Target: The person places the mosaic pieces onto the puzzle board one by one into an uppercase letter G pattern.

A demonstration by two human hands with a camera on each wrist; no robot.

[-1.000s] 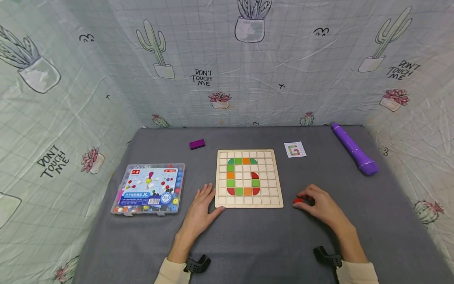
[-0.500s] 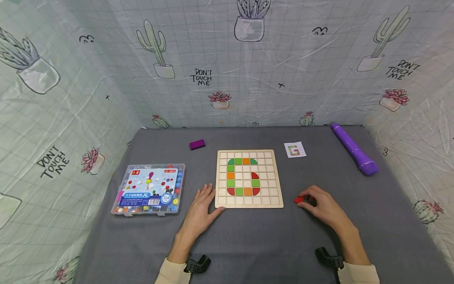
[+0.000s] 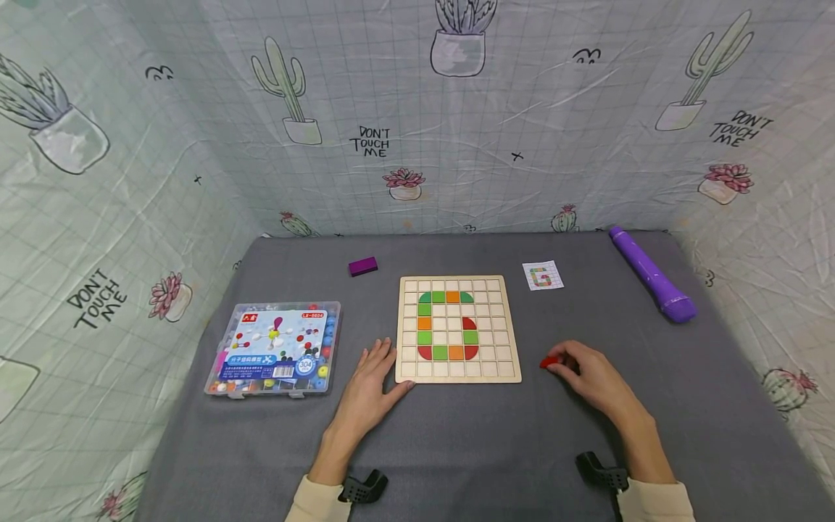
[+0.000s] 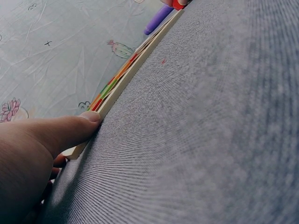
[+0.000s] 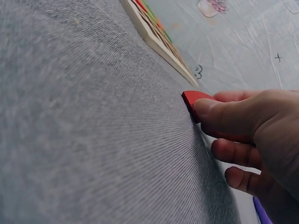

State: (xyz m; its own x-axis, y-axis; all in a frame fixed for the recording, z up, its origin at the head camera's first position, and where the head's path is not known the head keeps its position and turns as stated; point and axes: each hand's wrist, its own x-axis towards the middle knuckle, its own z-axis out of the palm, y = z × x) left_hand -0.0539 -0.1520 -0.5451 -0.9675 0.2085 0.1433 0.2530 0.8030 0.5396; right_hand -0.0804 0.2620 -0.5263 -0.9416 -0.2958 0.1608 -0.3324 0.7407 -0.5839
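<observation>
A square wooden grid board (image 3: 499, 366) lies mid-table. Green, orange and red tiles sit in its cells in a G-like outline. My left hand (image 3: 368, 388) rests at the board's near left corner, fingers straight along the left side and thumb touching the near edge. In the left wrist view that thumb (image 4: 74, 130) lies against the rim. To the right of the board, my right hand (image 3: 596, 377) pinches a small red tile (image 3: 548, 361) between thumb and fingers. The right wrist view shows the red tile (image 5: 190, 100) has one curved side, partly hidden by the thumb.
A clear box of molecule-model parts (image 3: 270, 348) lies on the left. Behind the board are a purple block (image 3: 362, 267) and a pattern card (image 3: 543, 275) showing a G. A purple microphone-shaped object (image 3: 652, 275) lies at the right back, near the patterned curtain (image 3: 457, 181).
The red tile has turned between my right fingers and shifted slightly away from me. My left hand and the board stay where they were.
</observation>
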